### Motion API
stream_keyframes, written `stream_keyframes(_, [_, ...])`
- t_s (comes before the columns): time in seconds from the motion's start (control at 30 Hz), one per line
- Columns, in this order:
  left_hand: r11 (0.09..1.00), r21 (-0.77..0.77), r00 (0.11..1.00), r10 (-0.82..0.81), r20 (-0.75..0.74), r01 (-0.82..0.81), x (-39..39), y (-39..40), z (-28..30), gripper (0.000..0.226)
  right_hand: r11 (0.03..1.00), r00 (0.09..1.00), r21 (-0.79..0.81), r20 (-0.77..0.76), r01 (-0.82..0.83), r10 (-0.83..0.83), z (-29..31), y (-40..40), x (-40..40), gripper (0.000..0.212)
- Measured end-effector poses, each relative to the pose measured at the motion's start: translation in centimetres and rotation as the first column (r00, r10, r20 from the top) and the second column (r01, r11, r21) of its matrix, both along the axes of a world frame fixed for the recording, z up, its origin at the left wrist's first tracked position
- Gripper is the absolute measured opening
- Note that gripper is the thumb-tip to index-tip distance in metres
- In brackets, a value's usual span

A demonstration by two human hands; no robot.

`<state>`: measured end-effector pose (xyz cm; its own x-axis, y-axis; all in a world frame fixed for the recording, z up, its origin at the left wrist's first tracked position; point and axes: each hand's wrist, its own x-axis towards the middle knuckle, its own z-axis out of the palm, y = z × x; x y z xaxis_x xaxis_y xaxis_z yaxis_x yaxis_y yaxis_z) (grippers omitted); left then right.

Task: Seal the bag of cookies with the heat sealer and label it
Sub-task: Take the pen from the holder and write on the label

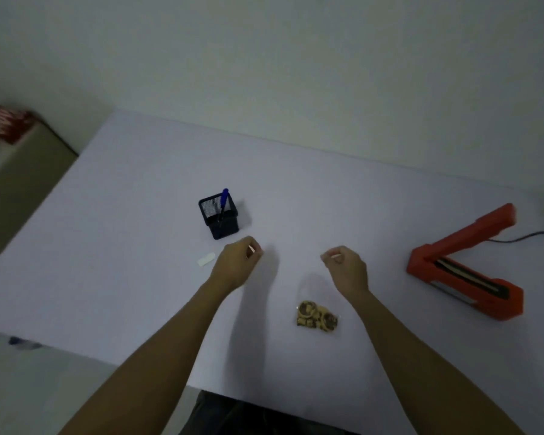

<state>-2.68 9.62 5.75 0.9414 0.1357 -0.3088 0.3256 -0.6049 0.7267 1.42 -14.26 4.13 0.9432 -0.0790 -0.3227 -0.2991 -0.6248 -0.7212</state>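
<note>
Left grip: left hand [237,262] hovers above the bench [139,246] with fingers curled in loosely; nothing can be made out between them, though the picture is dim.
Right grip: right hand [346,266] is likewise loosely curled, thumb near forefinger; whether it pinches the clear top edge of the bag, I cannot tell.
Bag of cookies [317,316]: lies on the bench just below the right grip, toward the person; the cookies sit bunched at the near end, and the clear film above them is barely visible.
Label [206,259]: small white strip flat on the bench, just left of the left grip.
Pen holder [219,216]: black mesh cup beyond the left grip, with a blue pen [224,199] standing in it.
Heat sealer [465,274]: orange, arm raised open, well to the right of the right grip; its cord [515,237] trails off behind it.
Stage, as I judge it: sealing not yet begun, the bag apart from the sealer.
Risk: the film is thin and hard to see, so a careless grasp may miss the mouth or tip cookies out.
Risk: a wrinkled or crumb-fouled mouth under the bar would likely seal poorly.
</note>
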Motion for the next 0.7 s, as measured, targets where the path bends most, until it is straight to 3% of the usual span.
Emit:
stream_keyframes(0.13, [0.980,0.084,0.967,0.161,0.200,-0.180,2.1,6.5,3.0,0.010,0.992,0.990,0.031,0.080,-0.119,0.116,3.6,6.6,4.3,0.019])
stream_keyframes(0.27, [0.961,0.176,0.960,0.170,0.223,-0.211,4.7,12.8,2.5,0.013,0.975,0.974,0.066,0.092,-0.213,0.206,4.9,14.0,8.0,0.025])
stream_keyframes(0.53, [0.979,0.040,0.979,0.201,-0.032,-0.200,7.2,17.4,-2.4,0.038,0.981,0.981,-0.013,0.022,-0.194,0.195,0.1,24.4,11.8,0.044])
stream_keyframes(0.7, [0.984,-0.062,0.981,0.157,-0.118,-0.165,7.6,17.0,-4.1,0.040,0.991,0.988,-0.064,0.093,-0.114,0.119,-1.3,25.6,11.8,0.023])
